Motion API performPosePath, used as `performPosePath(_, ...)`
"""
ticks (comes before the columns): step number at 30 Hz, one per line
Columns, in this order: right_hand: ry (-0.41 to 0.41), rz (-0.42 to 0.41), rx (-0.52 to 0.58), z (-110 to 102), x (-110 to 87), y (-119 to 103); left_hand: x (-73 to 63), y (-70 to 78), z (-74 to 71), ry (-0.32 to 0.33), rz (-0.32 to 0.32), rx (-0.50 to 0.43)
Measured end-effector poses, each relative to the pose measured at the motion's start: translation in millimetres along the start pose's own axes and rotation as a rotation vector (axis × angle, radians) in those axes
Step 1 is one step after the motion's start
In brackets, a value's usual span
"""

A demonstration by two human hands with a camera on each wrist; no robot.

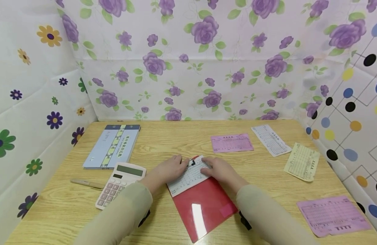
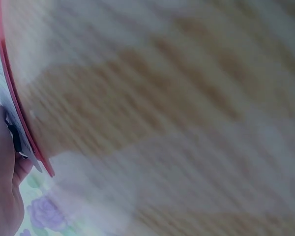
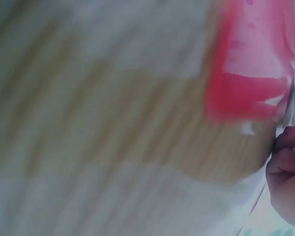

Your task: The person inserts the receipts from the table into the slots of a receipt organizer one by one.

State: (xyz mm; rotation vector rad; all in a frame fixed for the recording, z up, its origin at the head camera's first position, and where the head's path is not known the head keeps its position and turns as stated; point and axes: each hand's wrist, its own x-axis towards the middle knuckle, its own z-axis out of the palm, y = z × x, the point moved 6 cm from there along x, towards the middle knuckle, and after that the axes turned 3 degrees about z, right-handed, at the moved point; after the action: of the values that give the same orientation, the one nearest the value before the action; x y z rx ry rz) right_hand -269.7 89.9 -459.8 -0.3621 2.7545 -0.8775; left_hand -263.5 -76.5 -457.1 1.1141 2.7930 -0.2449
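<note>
A glossy red clip folder (image 1: 203, 204) lies slanted on the table in the head view, with a pinkish label near its right edge. Across its upper part is a white printed slip (image 1: 188, 182), near the black and silver clip (image 1: 191, 163). My left hand (image 1: 170, 168) grips the folder's top at the clip; the left wrist view shows the thumb by the clip (image 2: 14, 135). At the slip's right end, my right hand (image 1: 222, 170) holds the slip with curled fingers. In the right wrist view those fingers (image 3: 287, 157) are beside the folder's edge, partly cut off.
A white calculator (image 1: 110, 190) and a wooden-handled stick (image 1: 85, 183) lie left, below blue account books (image 1: 98, 146). Rightward lie a pink slip (image 1: 232, 143), a white slip (image 1: 271, 139), a yellow slip (image 1: 302, 162) and a larger pink slip (image 1: 332, 216). Patterned cloth walls enclose the table.
</note>
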Motion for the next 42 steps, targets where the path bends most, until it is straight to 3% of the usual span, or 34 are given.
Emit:
performPosePath(5, 0.043, -0.009, -0.03, -27, 0.4, 26, -1.8, -1.9, 1.0, 0.018, -0.029, -0.037)
performPosePath(11, 0.086, 0.056, -0.077, -69, 2.7, 69, -3.5, -1.9, 0.2, 0.035, -0.055, -0.091)
performPosePath(16, 0.128, 0.074, -0.119, -89, 5.2, 97, -3.2, -3.1, 1.4, 0.039, -0.07, -0.116)
performPosePath(24, 0.078, 0.115, -0.167, -89, -0.3, 126, -1.5, -5.5, 6.5, 0.056, -0.072, -0.179)
performPosePath(35, 0.05, 0.045, -0.161, -93, -21.7, 129, -1.7, -8.0, 5.9, 0.043, -0.103, -0.232)
performPosePath(42, 0.029, 0.002, -0.192, -89, -40.3, 126, -0.6, -8.7, 6.4, 0.04, -0.102, -0.215)
